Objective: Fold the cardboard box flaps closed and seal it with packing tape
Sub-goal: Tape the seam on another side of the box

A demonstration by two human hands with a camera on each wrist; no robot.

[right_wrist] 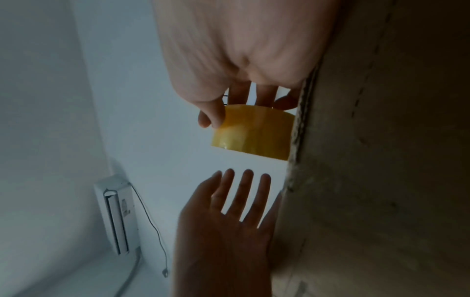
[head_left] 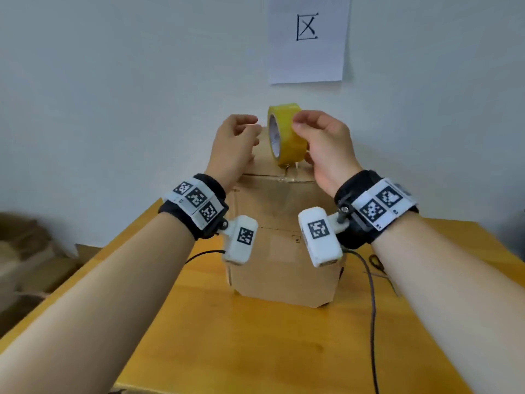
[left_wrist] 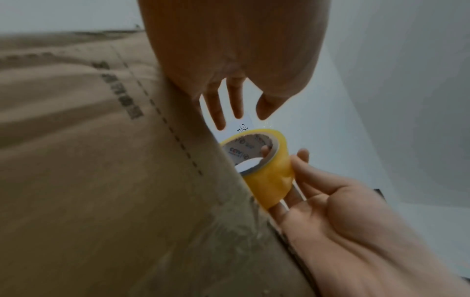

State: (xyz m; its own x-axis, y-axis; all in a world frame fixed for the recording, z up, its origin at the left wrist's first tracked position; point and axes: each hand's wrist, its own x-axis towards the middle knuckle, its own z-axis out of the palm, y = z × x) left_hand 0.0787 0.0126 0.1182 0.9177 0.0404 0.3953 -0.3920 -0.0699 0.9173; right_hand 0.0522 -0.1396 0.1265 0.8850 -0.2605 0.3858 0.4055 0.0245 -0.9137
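A brown cardboard box (head_left: 281, 251) stands upright on the wooden table (head_left: 255, 351), its top flaps folded down. My right hand (head_left: 324, 146) holds a yellow roll of packing tape (head_left: 288, 135) on edge just above the box's top, thumb on the outer face and fingers behind it. In the left wrist view one fingertip shows inside the roll's core (left_wrist: 254, 152). My left hand (head_left: 238, 140) hovers empty just left of the roll, over the box top. From the right wrist, its fingers (right_wrist: 241, 193) are straight and spread below the roll (right_wrist: 254, 132).
A white sheet with a printed character (head_left: 308, 38) hangs on the wall behind the box. Black cables (head_left: 372, 308) trail over the table at the right, near a small dark object (head_left: 376, 263). Flattened cardboard (head_left: 28, 251) lies left of the table. A white wall unit (right_wrist: 117, 217) is visible from the right wrist.
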